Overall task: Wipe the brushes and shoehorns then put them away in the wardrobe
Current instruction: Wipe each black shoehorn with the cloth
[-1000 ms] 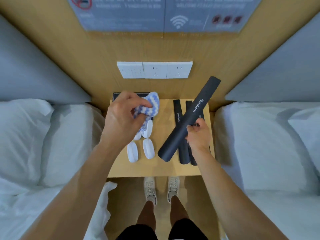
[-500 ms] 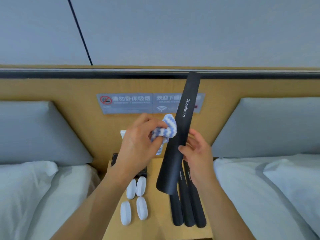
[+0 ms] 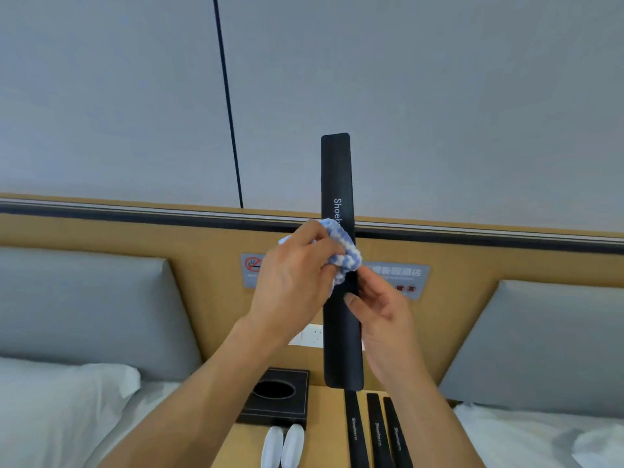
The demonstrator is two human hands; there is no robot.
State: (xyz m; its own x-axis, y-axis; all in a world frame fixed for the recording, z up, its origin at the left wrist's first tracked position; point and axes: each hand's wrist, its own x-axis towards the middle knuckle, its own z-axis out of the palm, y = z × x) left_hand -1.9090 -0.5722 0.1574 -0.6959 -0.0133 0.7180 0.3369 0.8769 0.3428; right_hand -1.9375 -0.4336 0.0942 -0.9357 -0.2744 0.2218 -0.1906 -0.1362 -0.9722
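Note:
A long black shoehorn (image 3: 337, 184) stands upright in front of me, held around its middle by my right hand (image 3: 383, 319). My left hand (image 3: 293, 282) grips a bunched blue-and-white cloth (image 3: 344, 251) and presses it against the shoehorn just above my right fingers. Three more black shoehorns (image 3: 376, 434) lie side by side on the wooden nightstand (image 3: 326, 430) below. Two white brushes (image 3: 283, 445) lie on the nightstand at the bottom edge of the view.
A black tissue box (image 3: 275, 398) sits at the back left of the nightstand. Beds with white pillows (image 3: 57, 407) and grey headboard cushions (image 3: 87, 312) flank it. A wooden panel with a sign (image 3: 253, 270) and sockets (image 3: 310, 336) lies behind.
My head has tilted up, so the nightstand has dropped low in view. The shoehorn has risen and turned fully upright, and the cloth now presses on it above my right hand.

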